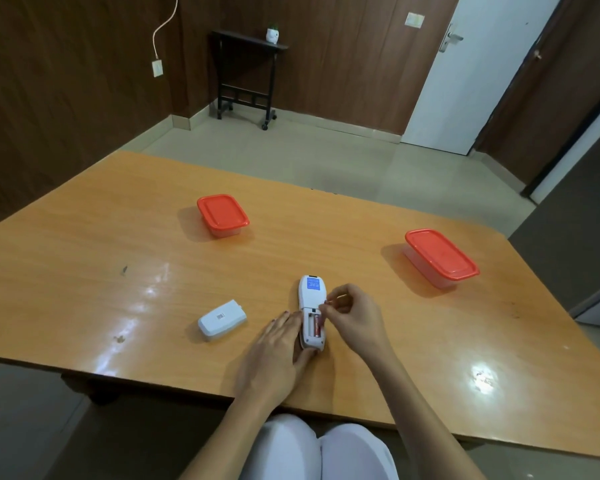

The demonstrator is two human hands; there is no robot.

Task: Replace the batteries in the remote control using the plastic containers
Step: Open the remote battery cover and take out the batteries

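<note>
A white remote control (311, 299) lies face down near the table's front edge, its battery bay uncovered with a red battery (316, 326) inside. My left hand (280, 348) presses flat against the remote's left side and bottom end. My right hand (352, 315) hovers at the bay's right edge, thumb and forefinger pinched at a second battery there. The white battery cover (222, 319) rests on the table to the left. Two clear plastic containers with red lids stand closed: one far left of centre (222, 214), one at the right (440, 256).
The orange wooden table (118, 237) carries only these items. Beyond it are a tiled floor, a dark side table on wheels (246, 74) against the wall and a white door (482, 74). My knees in white trousers (319, 448) show under the front edge.
</note>
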